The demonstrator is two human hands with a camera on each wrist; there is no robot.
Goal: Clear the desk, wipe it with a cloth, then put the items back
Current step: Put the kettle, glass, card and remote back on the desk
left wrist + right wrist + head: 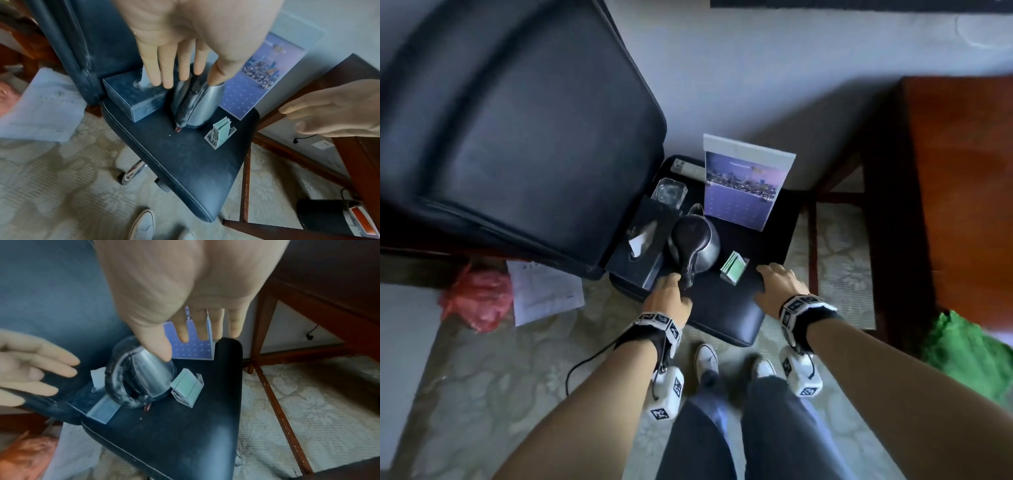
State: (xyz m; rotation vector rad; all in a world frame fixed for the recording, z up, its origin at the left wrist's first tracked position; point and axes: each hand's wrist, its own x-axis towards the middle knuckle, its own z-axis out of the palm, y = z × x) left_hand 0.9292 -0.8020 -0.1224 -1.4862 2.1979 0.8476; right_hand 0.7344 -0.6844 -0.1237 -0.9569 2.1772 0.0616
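Note:
On a dark chair seat (722, 308) stand a steel kettle (698, 240) with a black handle, a dark tissue box (640, 246), a clear holder of green packets (732, 272), a purple calendar (743, 185), a glass dish (669, 193) and a remote (688, 168). My left hand (671, 287) hovers at the near end of the kettle's handle (190, 97), fingers straight and gripping nothing. My right hand (779, 281) is spread flat over the seat's right edge, beside the packet holder (187, 386). The red-brown wooden desk (962, 171) is at the right.
The chair's tall back (517, 120) rises at the left. On the patterned carpet lie a red plastic bag (476, 298) and a paper sheet (544, 291). A green bundle (962, 353) sits by the desk's near corner. My feet are just below the seat's front edge.

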